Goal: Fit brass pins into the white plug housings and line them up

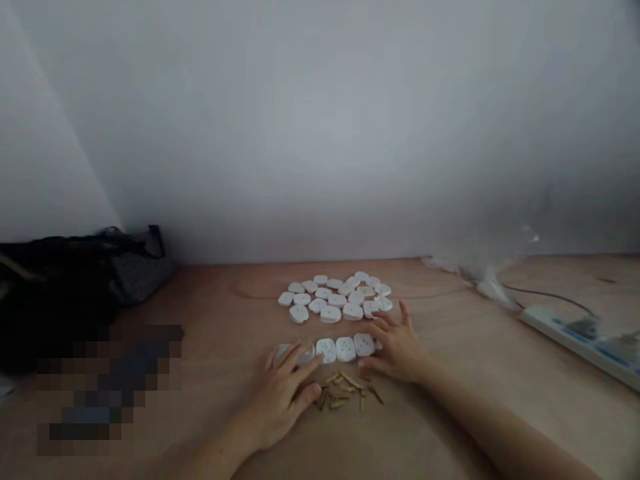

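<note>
"What's the wooden surface point(215, 333) carrying?"

"White plastic plug casings point(333, 298) are lying in a loose cluster, with a row point(345, 348) of them sitting just below."

"Anything else?"

"Brass pins point(345, 390) are lying scattered nearby, a white power strip point(575, 340) is sitting right, and a black bag point(55, 293) is slumping left."
</note>
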Motion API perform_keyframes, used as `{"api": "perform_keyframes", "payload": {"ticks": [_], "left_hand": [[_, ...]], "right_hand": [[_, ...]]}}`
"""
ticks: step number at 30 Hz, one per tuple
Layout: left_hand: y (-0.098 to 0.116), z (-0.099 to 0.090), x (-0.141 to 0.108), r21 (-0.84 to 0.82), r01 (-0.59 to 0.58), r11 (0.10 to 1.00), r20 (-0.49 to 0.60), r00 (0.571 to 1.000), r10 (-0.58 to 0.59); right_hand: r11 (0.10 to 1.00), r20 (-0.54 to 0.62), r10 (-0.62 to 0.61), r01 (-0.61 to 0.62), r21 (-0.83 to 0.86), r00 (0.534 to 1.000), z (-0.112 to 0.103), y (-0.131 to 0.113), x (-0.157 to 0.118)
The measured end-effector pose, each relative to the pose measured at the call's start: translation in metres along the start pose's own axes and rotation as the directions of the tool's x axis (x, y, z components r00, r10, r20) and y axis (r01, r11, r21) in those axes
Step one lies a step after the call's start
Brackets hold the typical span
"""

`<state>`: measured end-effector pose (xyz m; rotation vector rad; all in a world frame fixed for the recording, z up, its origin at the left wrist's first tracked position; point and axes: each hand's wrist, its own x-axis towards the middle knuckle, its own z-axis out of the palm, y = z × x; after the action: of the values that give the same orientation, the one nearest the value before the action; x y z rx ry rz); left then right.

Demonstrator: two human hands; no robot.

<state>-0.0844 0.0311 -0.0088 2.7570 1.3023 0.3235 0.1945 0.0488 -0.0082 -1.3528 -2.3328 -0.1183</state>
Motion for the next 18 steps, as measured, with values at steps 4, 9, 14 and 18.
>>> {"api": "perform_keyframes", "payload": {"ticks": [4, 9, 14, 18], "left_hand": [[0.000, 0.000, 0.000, -0.011, -0.003, 1.000, -0.004, 1.000, 0.003], [0.002, -0.001, 0.000, -0.031, 0.018, 0.999, 0.015, 1.000, -0.018], [0.003, -0.003, 0.000, -0.047, 0.027, 0.999, 0.024, 0.999, -0.026], [0.003, -0.002, 0.000, -0.052, 0.032, 0.998, 0.026, 0.999, -0.030]], "right_hand": [[0.997, -0.002, 0.030, -0.030, 0.069, 1.000, -0.005, 0.013, -0.004], [0.954, 0.033, 0.093, -0.099, 0.282, 0.995, -0.001, 0.039, -0.013], [0.819, 0.084, 0.142, -0.165, 0.550, 0.986, 0.007, 0.042, -0.016], [0.786, 0.090, 0.156, -0.179, 0.592, 0.984, 0.007, 0.037, -0.015]]}}
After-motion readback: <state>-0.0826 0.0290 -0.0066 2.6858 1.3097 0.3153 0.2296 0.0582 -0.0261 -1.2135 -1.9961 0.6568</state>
